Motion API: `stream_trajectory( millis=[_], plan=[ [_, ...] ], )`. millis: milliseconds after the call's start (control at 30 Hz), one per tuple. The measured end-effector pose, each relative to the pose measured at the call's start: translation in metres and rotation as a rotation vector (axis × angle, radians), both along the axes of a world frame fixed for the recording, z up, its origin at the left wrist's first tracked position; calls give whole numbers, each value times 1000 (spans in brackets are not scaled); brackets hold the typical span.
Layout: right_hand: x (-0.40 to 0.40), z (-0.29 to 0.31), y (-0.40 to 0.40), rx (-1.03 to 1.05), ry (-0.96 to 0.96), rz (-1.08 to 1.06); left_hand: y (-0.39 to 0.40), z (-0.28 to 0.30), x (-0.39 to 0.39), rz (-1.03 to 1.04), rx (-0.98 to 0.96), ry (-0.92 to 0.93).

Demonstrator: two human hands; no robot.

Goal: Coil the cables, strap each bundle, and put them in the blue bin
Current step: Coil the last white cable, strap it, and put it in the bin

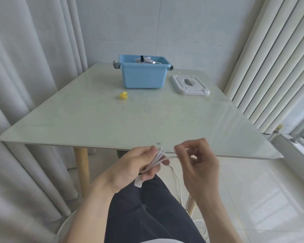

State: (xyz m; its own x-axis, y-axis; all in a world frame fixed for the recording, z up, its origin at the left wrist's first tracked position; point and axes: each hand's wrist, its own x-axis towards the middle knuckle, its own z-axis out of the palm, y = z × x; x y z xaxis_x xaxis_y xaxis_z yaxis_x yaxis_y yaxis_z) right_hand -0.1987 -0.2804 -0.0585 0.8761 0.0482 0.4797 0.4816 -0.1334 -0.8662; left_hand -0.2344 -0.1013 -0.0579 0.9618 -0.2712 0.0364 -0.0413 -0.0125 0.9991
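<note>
1. Step in hand, as I read it: coiling a white cable [158, 157]. Not strapped yet, not binned yet.
2. Left hand [138, 168] – fingers curled round a small bundle of white loops; loops run up betw. thumb and fingers, tips poking out just above the knuckles. A white plug end [138, 184] hangs just below the curled fingers.
3. Right hand [197, 165] – thumb and forefinger pinch the free run of the cable just beside the left fingertips; other fingers loosely curled behind. So both hands are grasping the same cable, nearly touching.
4. Loose tail drops from betw. the two hands, past the right wrist, down toward the floor – a fair bit of cable left to wind, prob. several more loops.
5. Next move calls for: right hand feeds the slack over the left-hand bundle while the left fingers stay clamped so loops don't spring apart. Loops look thin and slippery; a loose grip could let them fan out.
6. Then a strap. The yellow strap [123, 95] lies on the table [95, 120], well beyond the fingers, fwd and to the left – needs a reach w/ one hand while the other holds the coil.
7. Blue bin [143, 75] sits farther still past the strap, w/ strapped bundles already inside. White lid [189, 85] lies just beside it, on the right-hand side.
</note>
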Motion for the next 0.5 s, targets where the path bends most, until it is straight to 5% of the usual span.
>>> stream_trajectory(
  millis=[267, 500],
  plan=[
    [10, 2, -4, 122, 123, 75, -11, -8, 2, -160, 95, 45],
    [13, -16, -11, -248, 15, 325, -16, -15, 12, -62, -388, 101]
  ],
)
